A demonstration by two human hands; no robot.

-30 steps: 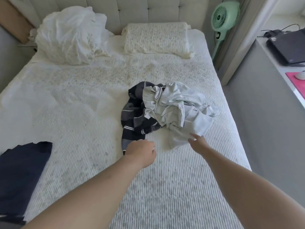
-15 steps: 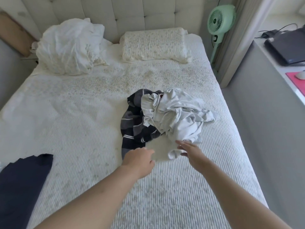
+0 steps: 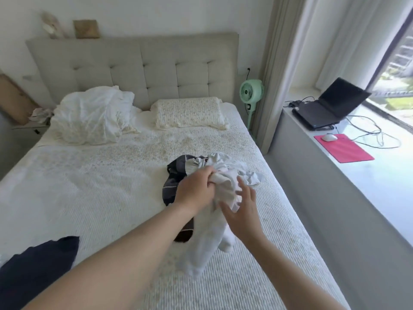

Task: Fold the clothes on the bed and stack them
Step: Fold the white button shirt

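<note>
While the left hand clamps the white garment, it hangs below that grip, right hand spread.

bare bed left, striped garment possibly blocking centre

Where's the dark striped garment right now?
The dark striped garment lies mid-bed, right of centre, just left of the white garment gripped by the left hand.

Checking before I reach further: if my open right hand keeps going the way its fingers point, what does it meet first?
Most likely the crumpled white cotton garment that the left hand grips; the right hand is almost on it, though depth is unclear.
</note>
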